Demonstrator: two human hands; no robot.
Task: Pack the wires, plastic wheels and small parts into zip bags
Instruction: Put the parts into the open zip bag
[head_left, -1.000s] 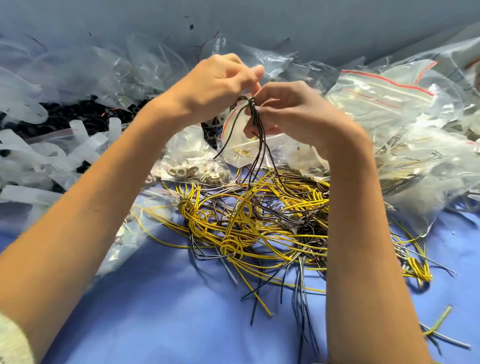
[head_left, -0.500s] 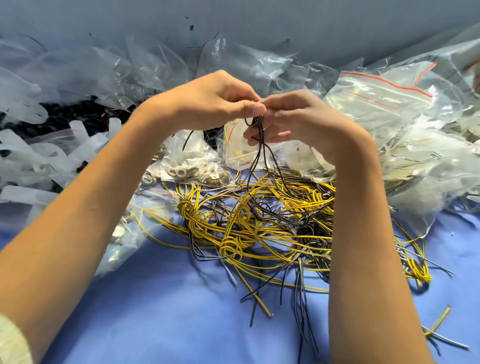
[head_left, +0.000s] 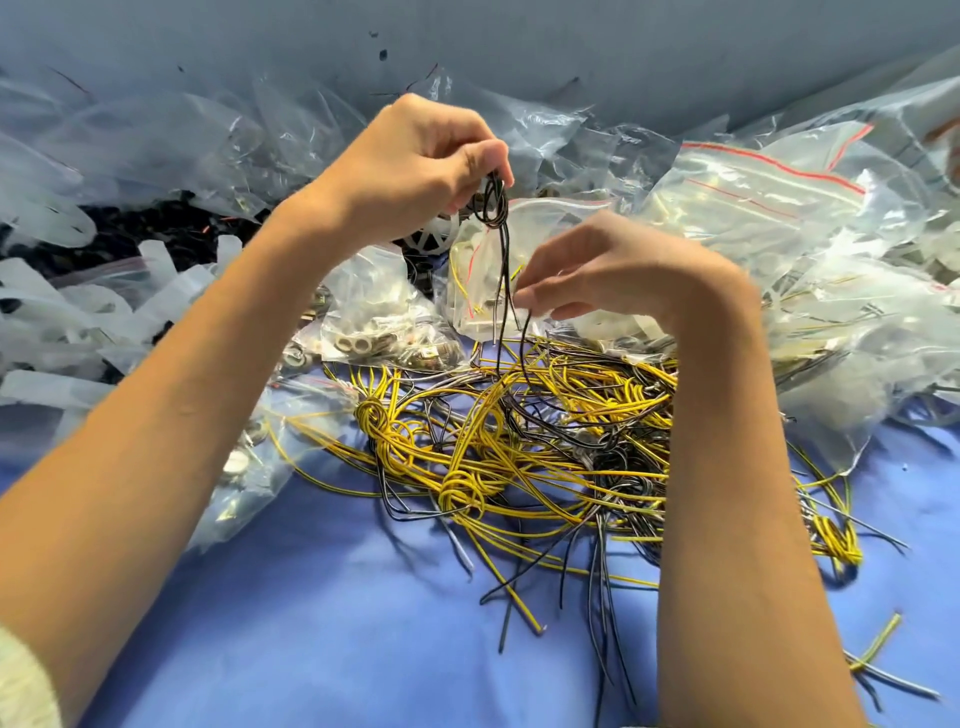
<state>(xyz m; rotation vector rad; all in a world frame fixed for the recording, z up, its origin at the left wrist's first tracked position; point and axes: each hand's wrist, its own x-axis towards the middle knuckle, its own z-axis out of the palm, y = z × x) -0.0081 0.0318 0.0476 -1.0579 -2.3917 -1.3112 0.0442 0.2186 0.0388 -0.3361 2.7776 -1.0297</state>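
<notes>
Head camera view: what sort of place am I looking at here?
Probably a parts-packing workbench: a tangle of wires on a blue cloth, heaps of clear zip bags, and a bag of small parts.

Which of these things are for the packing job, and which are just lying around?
For the job: black wire in the left hand, yellow wire pile, zip bags, plastic wheel, bag of small parts.
Lying about: blue cloth, grey wall.

Left hand (head_left: 415, 166) pinches looped black wire (head_left: 496, 202) at 12 o'clock, over the wire pile (head_left: 519, 441) on the blue surface (head_left: 311, 623). Right hand (head_left: 613, 270), blurred, meets its hanging strands; grip unclear. Zip bags (head_left: 753, 192) at 2 o'clock.
</notes>
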